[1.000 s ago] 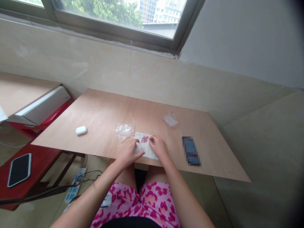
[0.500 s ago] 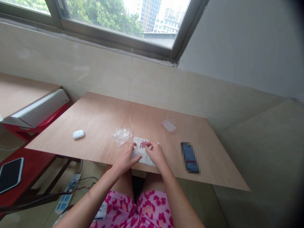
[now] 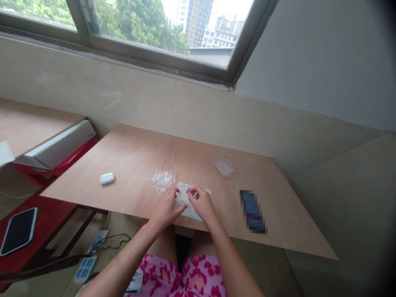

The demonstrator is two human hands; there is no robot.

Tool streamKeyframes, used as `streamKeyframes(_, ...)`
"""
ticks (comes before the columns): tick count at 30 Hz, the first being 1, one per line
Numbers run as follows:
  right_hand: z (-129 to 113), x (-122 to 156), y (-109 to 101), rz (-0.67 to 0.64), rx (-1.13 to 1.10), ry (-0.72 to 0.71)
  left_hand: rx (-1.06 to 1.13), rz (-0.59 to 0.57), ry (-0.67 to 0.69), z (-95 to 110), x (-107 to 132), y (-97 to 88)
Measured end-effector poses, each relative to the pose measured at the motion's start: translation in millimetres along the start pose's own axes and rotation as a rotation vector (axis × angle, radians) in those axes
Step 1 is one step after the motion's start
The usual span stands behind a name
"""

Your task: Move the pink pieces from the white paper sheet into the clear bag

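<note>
Both hands close together at a thin red thread on a white sheet, front edge of tabletop.

Left hand (image 3: 167,209) and right hand (image 3: 202,203) narrow, fingers curled in at the red thread (image 3: 183,199); grip on it too small to tell. White sheet (image 3: 194,210) lies under them on the plywood tabletop (image 3: 130,165), pink beads (image 3: 188,190) mostly hidden; clear plastic bag (image 3: 162,182) just beside left hand.

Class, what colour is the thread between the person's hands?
The thread is red, best seen in the head view.
</note>
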State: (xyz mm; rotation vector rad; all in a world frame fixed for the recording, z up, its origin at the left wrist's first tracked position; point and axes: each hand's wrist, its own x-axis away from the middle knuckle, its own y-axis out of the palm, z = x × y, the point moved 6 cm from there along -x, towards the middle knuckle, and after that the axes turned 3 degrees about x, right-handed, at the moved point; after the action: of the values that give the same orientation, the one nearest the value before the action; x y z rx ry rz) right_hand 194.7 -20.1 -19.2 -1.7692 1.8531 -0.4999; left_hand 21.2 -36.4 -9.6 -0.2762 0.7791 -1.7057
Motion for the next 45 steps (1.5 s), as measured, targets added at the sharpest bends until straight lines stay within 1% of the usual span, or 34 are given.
streamKeyframes(2,-4,3,-6,0.040,-0.144,0.075,-0.006,0.002,0.001,-1,0,1.5)
streamKeyframes(3,-9,4,-6,0.019,-0.185,0.081,-0.007,0.002,0.002,-2,0,2.2)
streamKeyframes(5,-20,5,-6,-0.077,-0.205,0.038,0.000,0.003,0.002,-3,1,2.8)
streamKeyframes(6,-24,4,-6,-0.117,-0.193,0.019,0.006,0.004,0.002,-3,1,2.6)
streamKeyframes(7,-23,2,-9,-0.128,-0.169,0.017,0.014,0.006,0.000,-3,1,2.0)
streamKeyframes(8,-19,0,-13,-0.107,-0.134,0.033,0.023,0.009,-0.005,-3,2,1.2)
streamKeyframes(10,-4,-7,-23,-0.029,-0.020,0.085,0.044,0.011,-0.018,-3,2,-0.6)
streamKeyframes(11,3,-11,-26,-0.011,0.052,0.091,0.055,0.012,-0.024,-3,2,-1.5)
streamKeyframes(13,16,-18,-28,-0.020,0.174,0.047,0.080,0.016,-0.033,-2,1,-3.0)
streamKeyframes(16,24,-26,-23,-0.079,0.266,-0.058,0.114,0.014,-0.025,0,-1,-4.9)
streamKeyframes(18,24,-28,-19,-0.131,0.305,-0.102,0.139,0.005,-0.018,2,-2,-6.0)
streamKeyframes(21,24,-29,-15,-0.186,0.366,-0.119,0.190,0.010,-0.025,3,-4,-8.8)
streamKeyframes(23,24,-29,-15,-0.189,0.394,-0.115,0.211,0.016,-0.037,3,-5,-10.4)
streamKeyframes(28,22,-27,-17,-0.182,0.400,-0.120,0.205,-0.014,-0.059,3,-6,-10.6)
streamKeyframes(33,17,-27,-17,-0.186,0.374,-0.142,0.265,0.011,-0.088,-1,-6,-10.2)
streamKeyframes(37,15,-30,-15,-0.214,0.384,-0.153,0.371,0.015,-0.158,-1,-7,-12.0)
streamKeyframes(40,15,-31,-15,-0.214,0.384,-0.134,0.498,-0.042,-0.235,5,-8,-15.1)
streamKeyframes(42,16,-30,-17,-0.193,0.367,-0.114,0.616,-0.070,-0.297,8,-8,-16.3)
streamKeyframes(45,16,-29,-22,-0.168,0.241,-0.059,0.875,-0.047,-0.387,4,-8,-13.9)
